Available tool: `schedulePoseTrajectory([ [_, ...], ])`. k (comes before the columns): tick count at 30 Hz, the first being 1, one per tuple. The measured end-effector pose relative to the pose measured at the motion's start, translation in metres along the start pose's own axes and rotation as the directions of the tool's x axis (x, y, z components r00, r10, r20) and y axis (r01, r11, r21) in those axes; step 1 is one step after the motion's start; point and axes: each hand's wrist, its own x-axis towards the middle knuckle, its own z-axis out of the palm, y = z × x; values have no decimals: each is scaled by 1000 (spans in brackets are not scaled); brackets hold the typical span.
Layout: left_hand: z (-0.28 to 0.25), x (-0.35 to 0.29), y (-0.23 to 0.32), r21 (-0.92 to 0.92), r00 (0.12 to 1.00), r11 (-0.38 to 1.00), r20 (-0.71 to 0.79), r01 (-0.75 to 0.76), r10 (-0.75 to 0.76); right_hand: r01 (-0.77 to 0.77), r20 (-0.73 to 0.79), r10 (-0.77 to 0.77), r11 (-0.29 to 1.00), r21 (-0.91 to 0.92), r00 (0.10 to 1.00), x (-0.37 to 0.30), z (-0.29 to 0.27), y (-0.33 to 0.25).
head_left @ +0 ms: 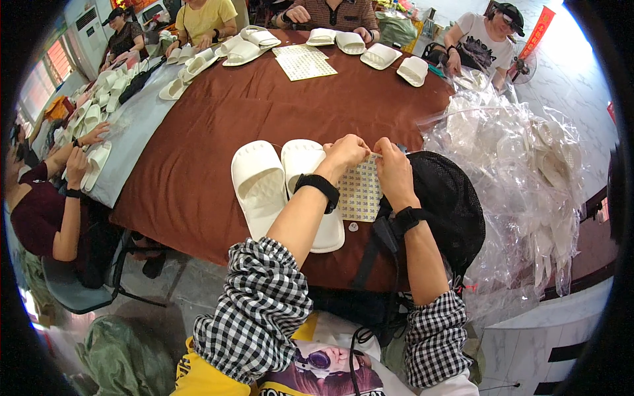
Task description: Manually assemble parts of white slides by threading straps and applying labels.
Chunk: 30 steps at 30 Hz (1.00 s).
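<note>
A sheet of small stickers (360, 201) hangs between my two hands over the brown-covered table. My left hand (348, 153) is closed in a pinch at the sheet's top edge. My right hand (394, 173) grips its upper right corner, fingertips close to the left ones. Whether a single sticker is between the fingertips is too small to tell. Just left lie two white slippers, side by side: the left slipper (256, 188) is in full view, while my left forearm partly covers the right slipper (302, 160). A small round white piece (353, 226) lies below the sheet.
A black mesh cap (449, 204) lies beside my right wrist. Clear plastic bags of white slippers (508, 171) bulge at the right. Across the brown tablecloth (218, 145) are more slippers (381, 57) and sticker sheets (304, 63). Several people sit around; a co-worker's hands (78, 165) handle slippers at left.
</note>
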Motion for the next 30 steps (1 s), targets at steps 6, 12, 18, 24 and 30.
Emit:
schedulePoseTrajectory([
  [6, 3, 5, 1, 47, 999, 999, 36, 2, -3, 54, -8, -54, 998, 31, 999, -2, -5, 2],
  [12, 4, 4, 4, 86, 998, 995, 27, 49, -52, 38, 13, -39, 998, 49, 999, -4, -3, 5],
  [18, 3, 2, 4, 144, 999, 989, 42, 23, -30, 54, 18, -55, 998, 19, 998, -4, -3, 5],
  [24, 5, 3, 1, 129, 1000, 992, 29, -1, -3, 42, 23, -42, 999, 7, 999, -3, -6, 3],
  [30, 2, 0, 3, 148, 1000, 989, 25, 14, -18, 58, 41, -59, 998, 2, 997, -3, -3, 5],
])
